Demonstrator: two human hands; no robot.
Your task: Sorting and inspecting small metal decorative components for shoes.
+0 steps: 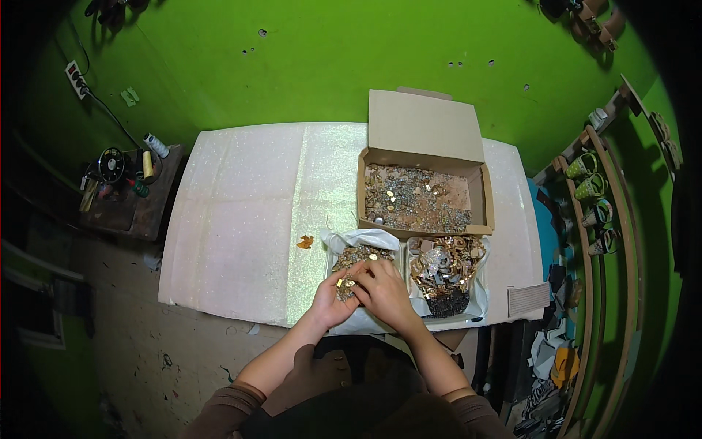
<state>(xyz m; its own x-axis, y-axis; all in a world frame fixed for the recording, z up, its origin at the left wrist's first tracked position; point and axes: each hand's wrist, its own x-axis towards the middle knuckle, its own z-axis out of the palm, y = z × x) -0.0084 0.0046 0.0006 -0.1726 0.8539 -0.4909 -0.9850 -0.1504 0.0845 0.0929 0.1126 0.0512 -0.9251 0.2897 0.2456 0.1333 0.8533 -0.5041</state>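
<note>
My left hand [333,302] is cupped at the near side of a white-lined tray [377,237], with small shiny gold and silver metal pieces [345,285] lying against its fingers. Over the same spot, my right hand [387,294] bends its fingers down among the pieces, their tips close together; what they pinch is too small to make out. A heap of similar small ornaments [352,256] fills the tray beyond both hands. Just right of it, a second lined tray [479,304] holds gold, silver and black buckle-like metal parts [446,267].
Behind the trays stands an open cardboard box [424,132] with many small beads and metal bits. A brown scrap [305,241] lies on the glittery white table cover [234,212]. At left is a small table with thread spools [155,146]; at right, a wooden rack [581,241] with sandals.
</note>
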